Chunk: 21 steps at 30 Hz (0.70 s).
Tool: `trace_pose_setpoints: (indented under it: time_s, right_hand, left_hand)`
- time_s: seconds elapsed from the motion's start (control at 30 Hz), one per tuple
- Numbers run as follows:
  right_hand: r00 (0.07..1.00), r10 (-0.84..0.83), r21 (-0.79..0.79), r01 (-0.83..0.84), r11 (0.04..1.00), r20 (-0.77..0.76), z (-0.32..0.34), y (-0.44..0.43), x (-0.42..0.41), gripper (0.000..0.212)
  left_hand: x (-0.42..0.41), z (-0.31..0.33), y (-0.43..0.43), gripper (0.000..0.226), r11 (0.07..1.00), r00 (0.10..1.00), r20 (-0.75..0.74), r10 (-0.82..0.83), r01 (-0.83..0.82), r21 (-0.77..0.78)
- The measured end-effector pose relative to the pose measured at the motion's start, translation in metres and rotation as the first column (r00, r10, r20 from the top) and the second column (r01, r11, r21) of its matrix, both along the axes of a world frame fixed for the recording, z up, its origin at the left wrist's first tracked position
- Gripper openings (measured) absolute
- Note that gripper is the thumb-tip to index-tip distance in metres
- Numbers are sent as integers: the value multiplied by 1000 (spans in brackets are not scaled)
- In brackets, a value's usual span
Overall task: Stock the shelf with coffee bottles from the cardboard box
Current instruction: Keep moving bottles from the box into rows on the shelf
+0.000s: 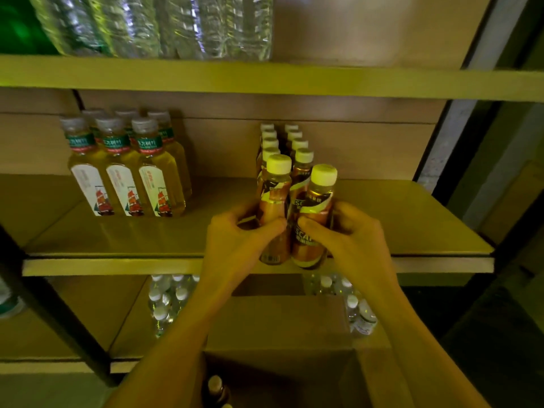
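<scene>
Two brown-labelled plastic coffee bottles with pale yellow caps sit at the front lip of the middle wooden shelf [412, 225], one per hand. Left hand [235, 240] is wrapped around the left coffee bottle [275, 198], thumb across its waist. Right hand [353, 240] is closed on the right coffee bottle [316, 219], which tilts slightly and whose base looks to be right at or just over the shelf edge; cannot tell if it is fully seated.

Risks: letting go with the base overhanging would likely tip that bottle forward, down toward the open cardboard box [279, 328] below the hands. Pushing in too hard could knock the double row of stocked coffee bottles [282, 142] directly behind the grip, domino style. The two held bottles touch each other, so moving one may drag the other.

Around: well left of the grip, a cluster of clear tea bottles with green-red labels [126, 172], not in the way. Above, shrink-wrapped water bottles [164, 25] on the upper shelf. Under the hands, small water bottles [167, 298] on the lower shelf. A dark bottle cap [215, 384] shows in the box, so more remain.
</scene>
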State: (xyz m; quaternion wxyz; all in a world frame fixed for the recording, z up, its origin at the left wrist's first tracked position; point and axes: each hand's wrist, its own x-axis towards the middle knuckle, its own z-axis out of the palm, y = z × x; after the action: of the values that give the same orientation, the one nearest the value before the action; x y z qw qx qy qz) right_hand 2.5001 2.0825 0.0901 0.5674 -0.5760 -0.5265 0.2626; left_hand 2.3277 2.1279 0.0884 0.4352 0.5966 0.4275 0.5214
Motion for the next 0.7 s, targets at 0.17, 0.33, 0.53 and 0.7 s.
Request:
trace_pose_setpoints:
  time_s: [0.17, 0.33, 0.53, 0.7]
  right_hand:
    - [1000, 6, -67, -7, 998, -22, -3, 30, 2, 29]
    - [1000, -3, -97, 2, 995, -12, -15, 41, 3, 28]
    - [999, -29, -68, 31, 997, 24, -27, 46, 3, 24]
    - [998, -42, -87, 46, 995, 50, -33, 45, 2, 31]
  left_hand:
    - [10, -7, 24, 32, 998, 998, -37, 58, -58, 14]
    - [15, -27, 33, 29, 997, 997, -31, 68, -68, 28]
    - [23, -46, 33, 38, 994, 997, 12, 73, -74, 82]
    - [24, -51, 31, 58, 985, 994, -41, 99, -92, 145]
